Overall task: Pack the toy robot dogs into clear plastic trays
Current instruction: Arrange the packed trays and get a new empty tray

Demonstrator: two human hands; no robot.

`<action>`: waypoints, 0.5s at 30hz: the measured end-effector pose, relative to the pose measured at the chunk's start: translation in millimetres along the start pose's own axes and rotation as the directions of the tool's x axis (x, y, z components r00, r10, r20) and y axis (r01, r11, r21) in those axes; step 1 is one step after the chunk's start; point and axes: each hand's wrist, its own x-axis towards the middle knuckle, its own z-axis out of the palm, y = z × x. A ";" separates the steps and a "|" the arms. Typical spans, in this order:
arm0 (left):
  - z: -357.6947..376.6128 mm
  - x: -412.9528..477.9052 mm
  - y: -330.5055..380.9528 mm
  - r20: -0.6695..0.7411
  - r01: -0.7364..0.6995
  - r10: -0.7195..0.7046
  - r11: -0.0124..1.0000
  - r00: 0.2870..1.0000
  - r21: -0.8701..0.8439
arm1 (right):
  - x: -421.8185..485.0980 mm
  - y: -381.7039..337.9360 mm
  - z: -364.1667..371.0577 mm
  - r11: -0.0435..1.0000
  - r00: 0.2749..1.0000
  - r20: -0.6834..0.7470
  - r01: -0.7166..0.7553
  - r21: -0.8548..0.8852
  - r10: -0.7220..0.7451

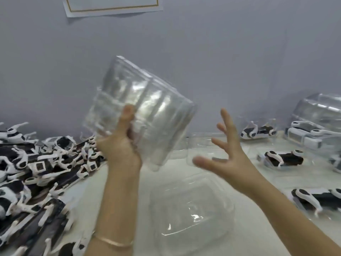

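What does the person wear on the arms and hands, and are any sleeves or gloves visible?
The left hand and the right hand are bare: no gloves, and no rings that show. No sleeves are in view. A thin gold-coloured bangle sits on the left wrist.

The stack of trays [142, 106] in the left grip [118, 146] is clear with white glints, as is the single tray [191, 209] on the glossy off-white table [86, 196] below the right grip [227, 157]. The heap of toy robot dogs [36, 172] left of the left grip is patched black and white, and the packed dogs [283, 158] right of the right grip show the same patches. Beyond the grips the wall [221, 52] is pale blue-grey, the paper [110, 4] on it white with a thin gold border line; the bracelet [114, 242] under the left grip is rose-gold.
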 end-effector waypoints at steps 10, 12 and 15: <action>68.2 -8.3 -89.9 0.096 0.397 -0.540 0.716 0.836 0.575 | 102.1 41.2 -49.5 0.962 0.904 -0.418 0.187 0.200 -0.089; 64.3 -0.7 -103.8 0.008 0.468 -0.642 0.569 0.767 0.676 | 109.3 53.8 -69.5 0.977 0.909 -0.380 0.204 0.056 -0.169; 56.2 2.7 -117.5 -0.029 0.499 -0.690 0.492 0.723 0.714 | 119.7 72.7 -88.6 0.993 0.951 -0.286 0.117 -0.020 -0.117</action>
